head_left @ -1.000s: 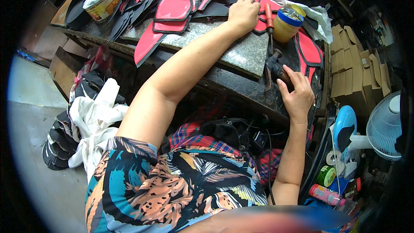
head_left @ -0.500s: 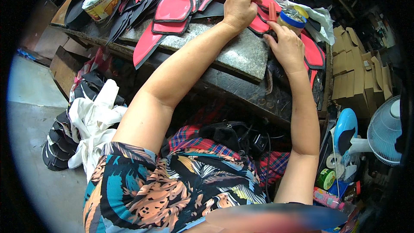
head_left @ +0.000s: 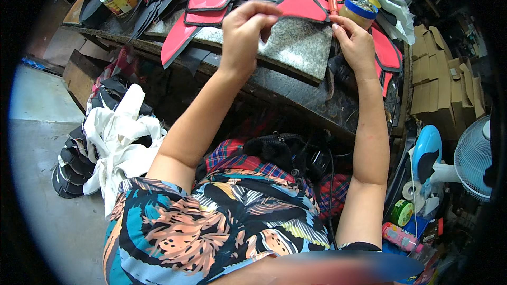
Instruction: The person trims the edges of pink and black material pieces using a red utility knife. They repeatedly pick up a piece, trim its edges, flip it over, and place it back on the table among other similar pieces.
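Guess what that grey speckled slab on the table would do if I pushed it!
The slab would probably feel heavy, because it looks thick and stone-like. It likely wouldn't bend, since its edge looks straight and hard. It seems unlikely to roll, as it lies flat on the table and has corners.

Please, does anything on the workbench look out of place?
One pink piece looks slightly askew: at the left, its pointed tip juts past the front edge of the grey slab. I see no spill.
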### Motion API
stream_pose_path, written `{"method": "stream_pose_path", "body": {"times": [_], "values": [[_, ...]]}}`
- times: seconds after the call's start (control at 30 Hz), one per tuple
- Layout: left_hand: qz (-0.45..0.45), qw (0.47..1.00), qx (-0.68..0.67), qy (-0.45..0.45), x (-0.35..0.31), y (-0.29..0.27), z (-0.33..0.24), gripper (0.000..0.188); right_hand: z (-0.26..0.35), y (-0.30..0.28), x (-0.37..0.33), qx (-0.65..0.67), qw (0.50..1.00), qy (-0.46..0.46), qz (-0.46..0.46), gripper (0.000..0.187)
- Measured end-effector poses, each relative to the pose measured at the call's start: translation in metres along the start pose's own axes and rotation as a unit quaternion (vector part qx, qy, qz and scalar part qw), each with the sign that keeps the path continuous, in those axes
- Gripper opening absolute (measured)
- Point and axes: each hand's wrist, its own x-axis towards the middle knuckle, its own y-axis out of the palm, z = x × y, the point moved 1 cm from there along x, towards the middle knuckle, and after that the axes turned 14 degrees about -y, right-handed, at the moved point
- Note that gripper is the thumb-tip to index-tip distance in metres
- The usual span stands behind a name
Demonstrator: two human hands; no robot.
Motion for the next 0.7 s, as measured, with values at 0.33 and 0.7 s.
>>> {"method": "stream_pose_path", "body": {"times": [0.33,0.7], "values": [[0.063,0.925,0.362,-0.092,-0.054,-0.056,-0.003,0.019,-0.002,0.001,-0.002,-0.063,0.997,-0.053,-0.003,0.026],[0.053,0.870,0.483,-0.086,-0.062,-0.052,-0.011,0.022,-0.014,0.004,-0.002,-0.014,0.999,-0.043,-0.014,0.026]]}}
